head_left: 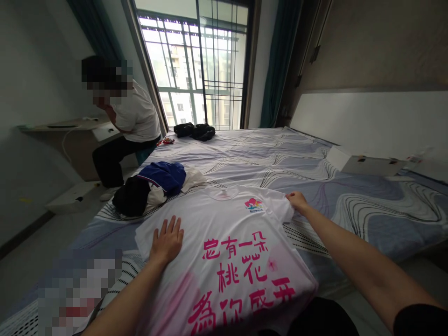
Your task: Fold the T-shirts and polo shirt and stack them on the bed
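Observation:
A white T-shirt (196, 224) with pink printed characters and a small logo on the chest lies spread, front up, on the bed, its neckline away from me. My left hand (168, 240) rests flat on the shirt near one sleeve, fingers spread. At the opposite sleeve, my right hand (297, 201) pinches the sleeve's edge between thumb and fingers. The lower part of the shirt hangs toward me and runs out of view. Just beyond my left hand sits a pile of clothes (164, 177) in blue, black and white.
Patterned sheets cover the bed (245, 158). Black bundles (194, 131) lie at its far end, and a white box (364, 163) stands at the right. A person (136, 112) in a white top sits left, beside a desk (70, 128). A blurred-out item (80, 294) lies near my left forearm.

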The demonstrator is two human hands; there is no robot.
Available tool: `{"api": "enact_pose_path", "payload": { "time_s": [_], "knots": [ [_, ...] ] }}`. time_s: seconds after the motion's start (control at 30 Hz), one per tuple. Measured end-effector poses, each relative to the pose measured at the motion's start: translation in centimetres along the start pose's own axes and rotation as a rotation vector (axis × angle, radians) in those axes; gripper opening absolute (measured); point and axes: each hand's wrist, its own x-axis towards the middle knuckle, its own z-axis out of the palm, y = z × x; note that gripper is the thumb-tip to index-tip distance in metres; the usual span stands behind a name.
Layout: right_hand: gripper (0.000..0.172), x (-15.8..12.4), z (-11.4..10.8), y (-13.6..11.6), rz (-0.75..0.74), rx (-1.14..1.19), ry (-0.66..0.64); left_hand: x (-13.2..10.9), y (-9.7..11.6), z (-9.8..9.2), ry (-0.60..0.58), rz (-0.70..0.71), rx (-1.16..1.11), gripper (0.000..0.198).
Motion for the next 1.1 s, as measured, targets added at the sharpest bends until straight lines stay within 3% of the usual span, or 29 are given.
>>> {"api": "enact_pose_path", "payload": {
  "time_s": [0.17, 0.3, 0.4, 0.47, 0.57, 0.63, 0.7, 0.77, 0.9, 1.0, 1.1],
  "knots": [
    [0.032, 1.9, -2.6, 1.4, -0.003, -0.111, 0.085, 0.1, -0.1, 0.4, 0.028, -0.002, 0.024, 0.062],
    [0.032, 2.0, -2.1, 1.0, 0.000, -0.174, 0.102, 0.2, -0.1, 0.6, 0.046, -0.006, 0.018, 0.060],
    [0.041, 0.5, 0.2, -1.8, -0.031, -0.206, 0.174, 0.2, -0.2, 0.7, 0.043, -0.011, 0.027, 0.061],
    [0.046, -2.1, 2.8, -4.5, -0.242, -0.204, 0.178, 0.2, -0.2, 0.7, 0.031, -0.010, 0.029, 0.062],
    [0.051, -7.9, 7.3, -8.2, -0.642, -0.197, 0.036, 0.1, -0.1, 0.5, 0.024, -0.001, 0.008, 0.062],
    [0.057, -11.5, 9.6, -9.7, -0.628, -0.231, 0.002, 0.0, 0.1, 0.3, 0.030, -0.002, -0.012, 0.061],
    [0.062, -13.9, 10.9, -10.3, -0.525, -0.268, 0.002, -0.3, 0.5, -0.1, 0.047, -0.014, -0.037, 0.059],
    [0.063, -14.7, 11.2, -10.4, -0.476, -0.291, -0.014, -0.9, 0.8, -0.6, 0.124, -0.106, -0.075, 0.057],
    [0.062, -14.3, 10.7, -10.3, -0.476, -0.289, -0.025, -2.0, 0.7, -1.4, 0.338, -0.494, -0.174, 0.056],
    [0.062, -14.4, 10.6, -10.3, -0.460, -0.278, -0.007, -1.6, -1.0, -2.0, 0.330, -0.671, -0.190, 0.057],
    [0.061, -14.7, 10.6, -10.4, -0.458, -0.276, -0.009, 0.1, -3.8, -3.0, 0.236, -0.741, -0.221, 0.058]
  ]
}}
